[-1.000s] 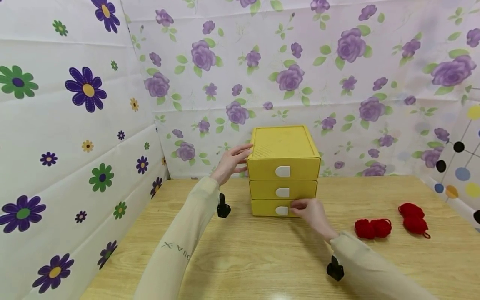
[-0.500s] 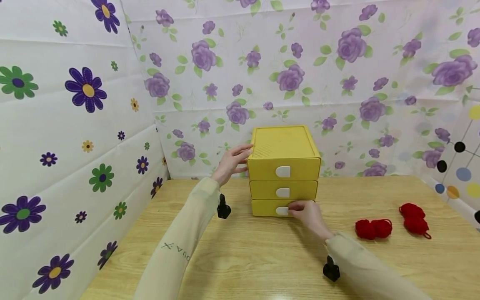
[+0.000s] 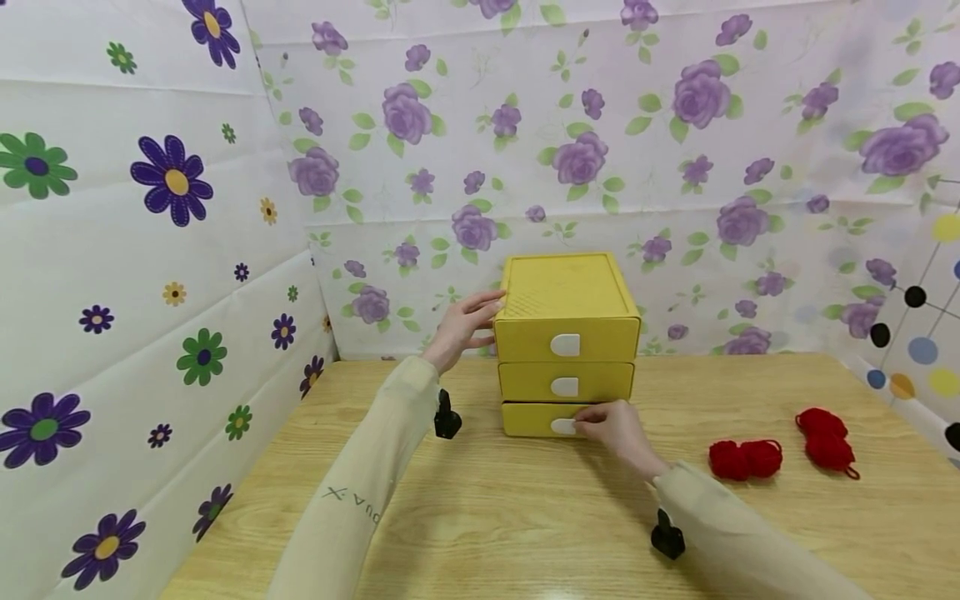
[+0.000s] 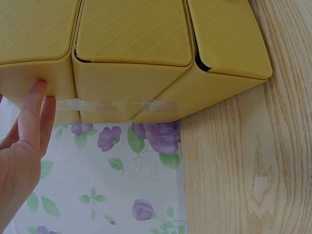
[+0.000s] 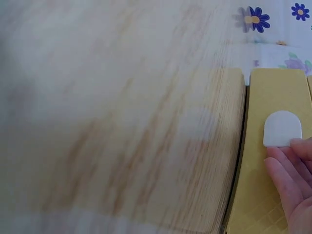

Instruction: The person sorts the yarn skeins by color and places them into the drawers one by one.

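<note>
My right forearm slanted inward over the wooden table [image 3: 480,533], and my right hand [image 3: 618,429] pinched the edge of the white tab [image 3: 562,427] on the bottom drawer [image 3: 528,419] between thumb and fingers. My left arm was stretched forward, the left hand [image 3: 459,330] loosely spread, fingertips against the yellow three-drawer cabinet's [image 3: 566,285] left side. Right of the cabinet lay one red yarn skein [image 3: 746,459] and a second skein [image 3: 827,439].
</note>
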Motion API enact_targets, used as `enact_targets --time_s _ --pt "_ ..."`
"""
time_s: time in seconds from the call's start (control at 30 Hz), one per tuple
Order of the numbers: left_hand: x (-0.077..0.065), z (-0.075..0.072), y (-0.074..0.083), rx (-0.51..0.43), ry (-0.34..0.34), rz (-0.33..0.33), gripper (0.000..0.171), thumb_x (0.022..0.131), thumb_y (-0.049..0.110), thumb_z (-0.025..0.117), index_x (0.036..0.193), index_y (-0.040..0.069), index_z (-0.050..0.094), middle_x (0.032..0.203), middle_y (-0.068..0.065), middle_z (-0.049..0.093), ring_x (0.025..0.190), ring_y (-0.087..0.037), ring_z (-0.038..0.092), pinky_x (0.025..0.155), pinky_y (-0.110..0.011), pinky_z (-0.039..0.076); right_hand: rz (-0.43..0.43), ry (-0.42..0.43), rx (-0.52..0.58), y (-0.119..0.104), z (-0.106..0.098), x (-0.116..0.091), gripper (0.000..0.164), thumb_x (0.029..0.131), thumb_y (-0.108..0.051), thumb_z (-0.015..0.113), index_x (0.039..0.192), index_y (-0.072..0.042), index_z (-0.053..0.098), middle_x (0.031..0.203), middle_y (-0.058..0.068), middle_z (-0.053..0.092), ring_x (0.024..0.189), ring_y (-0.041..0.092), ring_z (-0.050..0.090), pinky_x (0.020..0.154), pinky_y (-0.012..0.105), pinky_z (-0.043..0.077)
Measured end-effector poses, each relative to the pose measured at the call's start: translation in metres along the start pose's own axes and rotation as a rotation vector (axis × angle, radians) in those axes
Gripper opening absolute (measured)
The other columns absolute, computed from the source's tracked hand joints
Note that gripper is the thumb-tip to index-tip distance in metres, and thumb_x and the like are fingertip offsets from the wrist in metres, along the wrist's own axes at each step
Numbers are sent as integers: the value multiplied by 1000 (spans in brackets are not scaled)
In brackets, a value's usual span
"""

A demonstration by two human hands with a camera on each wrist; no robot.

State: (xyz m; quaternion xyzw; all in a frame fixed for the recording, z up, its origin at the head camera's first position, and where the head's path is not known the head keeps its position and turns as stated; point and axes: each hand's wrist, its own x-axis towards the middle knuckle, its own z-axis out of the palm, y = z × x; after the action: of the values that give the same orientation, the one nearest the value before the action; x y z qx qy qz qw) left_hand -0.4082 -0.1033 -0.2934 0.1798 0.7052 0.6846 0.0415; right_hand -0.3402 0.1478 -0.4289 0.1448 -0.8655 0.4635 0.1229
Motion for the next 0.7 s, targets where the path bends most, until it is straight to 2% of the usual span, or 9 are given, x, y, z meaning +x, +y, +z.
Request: enact_targets --time_s 0.33,0.5,0.7 --pt "-1 -1 1 0 -3 -11 39 90 28 59 127 19 55 122 -4 50 98 -25 52 78 -37 48 16 -50 -16 -6 -5 -11 4 74 -5 74 78 -4 74 74 2 66 63 12 56 54 26 46" --pt "-7 2 11 -8 -19 -26 41 92 23 56 131 13 50 124 -7 48 97 -25 52 79 -38 48 -10 -68 -41 -8 -7 -17 3 74 -5 74 78 -5 74 74 2 66 63 11 56 53 26 46" --pt "-15 6 20 12 -31 -31 43 94 20 53 134 9 45 127 -9 47 96 -23 52 81 -39 46 1 -77 -42 -12 -8 -26 3 75 -5 74 78 -6 74 73 1 66 63 11 55 54 26 46"
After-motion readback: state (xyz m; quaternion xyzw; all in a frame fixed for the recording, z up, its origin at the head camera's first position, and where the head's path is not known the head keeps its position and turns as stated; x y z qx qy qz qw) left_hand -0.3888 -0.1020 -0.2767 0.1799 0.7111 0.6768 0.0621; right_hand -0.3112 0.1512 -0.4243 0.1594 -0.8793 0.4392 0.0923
